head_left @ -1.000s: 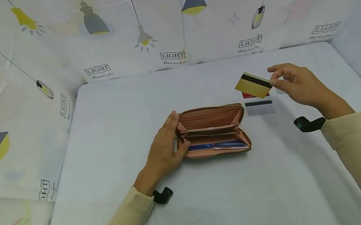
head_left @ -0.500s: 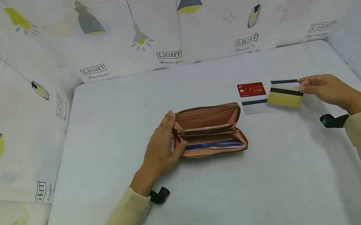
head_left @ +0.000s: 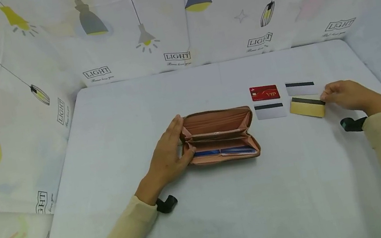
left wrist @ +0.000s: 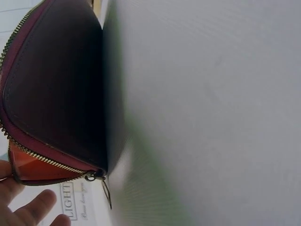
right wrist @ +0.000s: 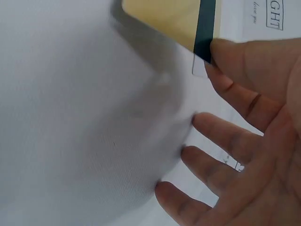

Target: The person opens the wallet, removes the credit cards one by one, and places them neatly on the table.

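Observation:
A brown zip-around wallet (head_left: 223, 157) lies spread on the white table, with card slots in its back half and blue cards (head_left: 207, 153) in its front half. My left hand (head_left: 166, 156) holds its left end, thumb over the front part and fingers along the side toward the back. The left wrist view shows the wallet's dark outer side and its zip pull (left wrist: 107, 193). My right hand (head_left: 348, 97) pinches the right corner of a gold card with a black stripe (head_left: 306, 109) between thumb and index finger. In the right wrist view, the other fingers (right wrist: 225, 134) are spread apart.
Left of the gold card lie a red VIP card (head_left: 265, 93) and a striped silver card (head_left: 269, 112). Another striped card (head_left: 301, 89) lies just behind it. A cloth backdrop (head_left: 128, 12) printed with lamps stands along the table's back and sides.
My right hand has carried the gold card rightward and lowered it toward the table in front of the back striped card, uncovering the red VIP card. My left hand stays at the wallet.

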{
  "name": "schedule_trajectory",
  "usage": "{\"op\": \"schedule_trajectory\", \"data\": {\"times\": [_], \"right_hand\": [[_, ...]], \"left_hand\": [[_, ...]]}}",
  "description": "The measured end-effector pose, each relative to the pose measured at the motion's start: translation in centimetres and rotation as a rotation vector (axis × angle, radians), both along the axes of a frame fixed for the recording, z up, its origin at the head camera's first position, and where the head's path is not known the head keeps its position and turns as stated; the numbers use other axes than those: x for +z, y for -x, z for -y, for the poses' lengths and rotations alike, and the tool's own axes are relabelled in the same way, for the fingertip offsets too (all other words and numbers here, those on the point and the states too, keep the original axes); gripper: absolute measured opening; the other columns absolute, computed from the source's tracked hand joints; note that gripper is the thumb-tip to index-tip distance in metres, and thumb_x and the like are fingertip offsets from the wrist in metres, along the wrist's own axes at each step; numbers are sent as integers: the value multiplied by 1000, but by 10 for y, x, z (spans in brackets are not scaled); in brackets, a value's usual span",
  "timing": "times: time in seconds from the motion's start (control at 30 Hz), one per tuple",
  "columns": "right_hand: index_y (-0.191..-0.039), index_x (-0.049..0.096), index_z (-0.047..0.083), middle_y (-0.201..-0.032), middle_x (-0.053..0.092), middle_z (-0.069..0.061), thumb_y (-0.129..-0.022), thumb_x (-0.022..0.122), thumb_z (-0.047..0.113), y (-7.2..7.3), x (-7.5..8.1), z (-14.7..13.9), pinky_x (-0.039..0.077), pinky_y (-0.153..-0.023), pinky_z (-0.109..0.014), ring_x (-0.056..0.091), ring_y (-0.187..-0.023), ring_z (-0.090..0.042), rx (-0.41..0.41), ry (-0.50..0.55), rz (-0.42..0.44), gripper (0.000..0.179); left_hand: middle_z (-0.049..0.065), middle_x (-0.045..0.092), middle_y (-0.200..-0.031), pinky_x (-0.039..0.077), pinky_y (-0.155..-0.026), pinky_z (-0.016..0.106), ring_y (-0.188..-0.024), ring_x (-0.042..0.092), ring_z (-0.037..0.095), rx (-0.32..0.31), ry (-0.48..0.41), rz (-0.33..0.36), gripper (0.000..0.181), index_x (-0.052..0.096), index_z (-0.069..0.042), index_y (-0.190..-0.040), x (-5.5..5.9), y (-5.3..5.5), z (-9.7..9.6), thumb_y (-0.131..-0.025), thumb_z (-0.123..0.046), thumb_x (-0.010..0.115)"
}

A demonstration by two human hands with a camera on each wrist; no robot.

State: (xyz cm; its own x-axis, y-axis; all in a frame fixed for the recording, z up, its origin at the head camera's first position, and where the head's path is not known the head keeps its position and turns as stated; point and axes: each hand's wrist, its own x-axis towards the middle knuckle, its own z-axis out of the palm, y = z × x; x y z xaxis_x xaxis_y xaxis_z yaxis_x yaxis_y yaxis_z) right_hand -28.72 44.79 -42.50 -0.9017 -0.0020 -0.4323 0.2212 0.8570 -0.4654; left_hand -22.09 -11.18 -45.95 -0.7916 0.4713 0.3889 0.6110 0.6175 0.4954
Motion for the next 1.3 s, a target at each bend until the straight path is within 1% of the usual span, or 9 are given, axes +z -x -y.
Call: {"op": "schedule_trajectory", "data": {"times": [0.07, 0.1, 0.33, 0.43, 0.57, 0.73, 0.83, 1.1, 1.3], "right_hand": [[-102, 56, -2, -113, 50, -27, -110, 50, 33, 3, -4, 3, 39, -80, -53, 42, -107, -44, 17, -58, -42, 36], [-102, 58, -3, -110, 51, -26, -109, 50, 30, 4, -6, 4, 37, -78, -50, 43, -105, -43, 18, -64, -57, 34], [-115, 61, -9, -124, 51, -33, -108, 52, 27, 10, -15, 7, 42, -81, -57, 44, -106, -47, 3, -105, -95, 38], [-116, 61, -11, -126, 50, -35, -107, 52, 24, 11, -17, 9, 43, -83, -60, 43, -108, -48, -7, -119, -100, 37], [-118, 61, -13, -129, 47, -37, -107, 52, 20, 12, -17, 13, 41, -91, -68, 42, -112, -51, -15, -134, -108, 36], [-118, 61, -15, -130, 46, -39, -107, 52, 17, 13, -15, 13, 39, -94, -70, 42, -113, -52, -4, -150, -125, 36], [-118, 61, -15, -132, 45, -40, -107, 52, 18, 16, -14, 8, 37, -98, -72, 41, -116, -54, 33, -151, -118, 36], [-111, 64, -13, -129, 51, -42, -108, 54, 15, 25, -8, -11, 32, -105, -73, 41, -124, -57, 221, -97, -104, 29], [-108, 68, -12, -127, 54, -42, -104, 59, 8, 37, -7, -9, 31, -108, -73, 43, -126, -60, 321, -151, -117, 22]], "left_hand": [[17, 30, -169, 35, -120, 54, -154, 33, 31, -6, 2, 6, 82, 25, -1, -164, 0, 1, 1, -99, -25, 68], [17, 30, -169, 34, -121, 53, -155, 33, 31, -9, 3, 9, 82, 24, -1, -164, 0, 2, 1, -99, -25, 68], [21, 30, -168, 32, -122, 52, -155, 31, 31, -39, 1, 19, 84, 24, 2, -164, 1, 4, 3, -99, -27, 69], [22, 30, -167, 32, -122, 52, -155, 31, 31, -42, 3, 28, 85, 24, 2, -164, 2, 4, 3, -99, -28, 70], [22, 30, -167, 33, -122, 53, -155, 32, 32, -43, 7, 32, 85, 24, 2, -164, 3, 5, 4, -99, -28, 70], [22, 30, -168, 33, -121, 54, -155, 32, 33, -40, 16, 31, 86, 24, 2, -164, 4, 4, 4, -98, -27, 70], [22, 30, -168, 32, -122, 54, -155, 32, 32, -35, 20, 42, 86, 23, 1, -164, 5, 3, 4, -98, -28, 70], [18, 26, -170, 31, -123, 53, -155, 30, 32, -34, 28, 76, 86, 22, 0, -165, 5, 4, 3, -99, -29, 69], [20, 27, -169, 31, -122, 53, -155, 31, 33, -27, 35, 71, 86, 23, 1, -164, 7, 5, 5, -99, -27, 71]]}}
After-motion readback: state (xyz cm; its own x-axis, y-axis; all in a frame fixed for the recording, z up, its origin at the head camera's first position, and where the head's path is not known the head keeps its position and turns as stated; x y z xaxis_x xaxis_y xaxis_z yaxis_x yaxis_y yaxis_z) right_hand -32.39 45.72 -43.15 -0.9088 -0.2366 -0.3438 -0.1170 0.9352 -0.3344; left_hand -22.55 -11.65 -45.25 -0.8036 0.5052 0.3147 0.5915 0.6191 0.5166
